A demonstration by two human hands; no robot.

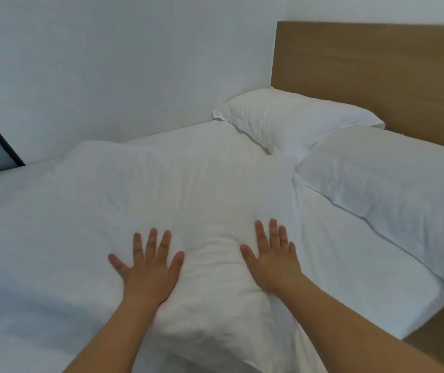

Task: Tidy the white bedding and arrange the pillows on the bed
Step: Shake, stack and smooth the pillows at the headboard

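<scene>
Your left hand (148, 267) lies flat on the near portion of the white duvet (140, 200), fingers straight and spread wide, holding nothing. Your right hand (272, 261) lies flat on the same duvet, just to the right across a raised fold of fabric, fingers straight and close together, also holding nothing. The duvet is bunched into a thick ridge that runs away from you between both hands.

To the right, the near pillow (393, 179) lies on the white sheet (350, 251), overhanging the mattress edge. Beyond it, the far pillow (293, 119) sits against the wooden headboard (371, 65) in the corner by the white wall (108, 63). The two pillows touch at one corner.
</scene>
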